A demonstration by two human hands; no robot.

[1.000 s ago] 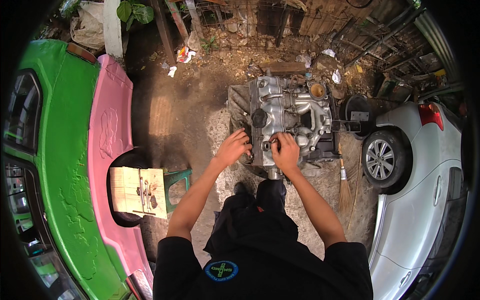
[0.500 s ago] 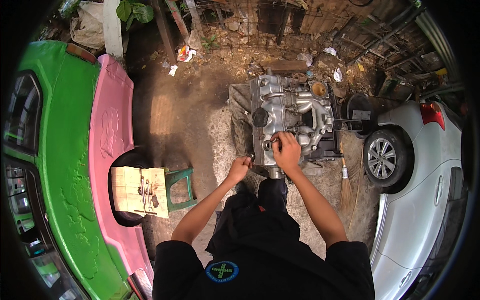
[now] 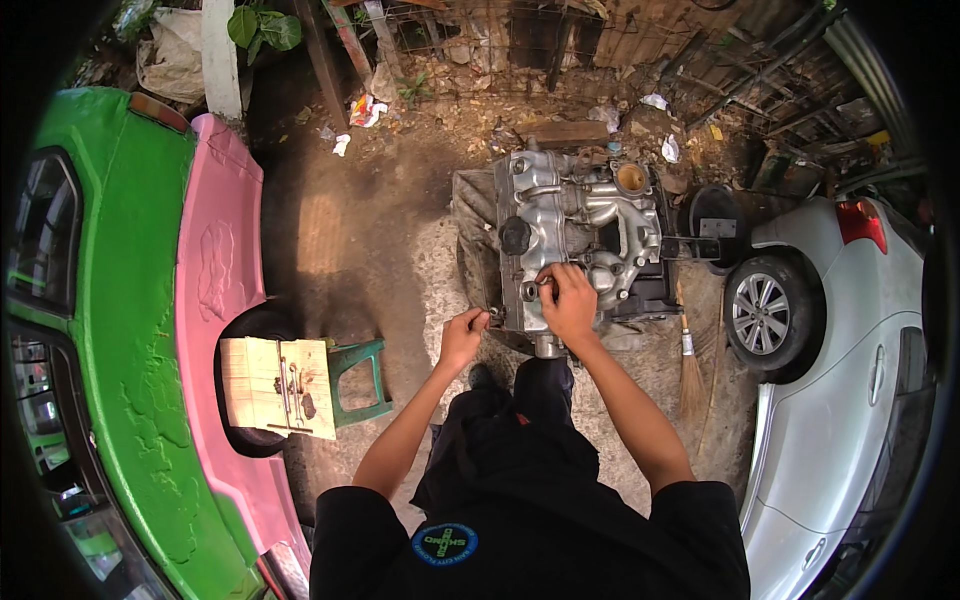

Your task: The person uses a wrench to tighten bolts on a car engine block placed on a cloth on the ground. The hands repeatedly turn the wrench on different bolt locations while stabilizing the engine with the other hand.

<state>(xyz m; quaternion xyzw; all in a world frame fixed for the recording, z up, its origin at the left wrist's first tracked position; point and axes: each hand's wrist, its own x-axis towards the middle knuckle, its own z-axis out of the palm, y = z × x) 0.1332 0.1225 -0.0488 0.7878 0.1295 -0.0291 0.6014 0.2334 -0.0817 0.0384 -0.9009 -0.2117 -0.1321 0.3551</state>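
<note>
A grey metal car engine stands in front of me, with a round black cap on its left cover. At its near left corner my left hand is pinched, thumb and fingertips together by a small dark part at the engine's side. Whether the fingers grip that part is too small to tell. My right hand rests over the near end of the engine, fingers bent and closed beside a round opening. Whatever its fingertips may hold is hidden.
To the left, a green stool stands beside cardboard bearing wrenches, close to a pink and green car. A silver car is parked at right. A broom and black basin lie between it and the engine.
My left hand has drawn a little to the left, away from the engine's side. The right hand keeps its place on the engine, and the whole view has shifted slightly.
</note>
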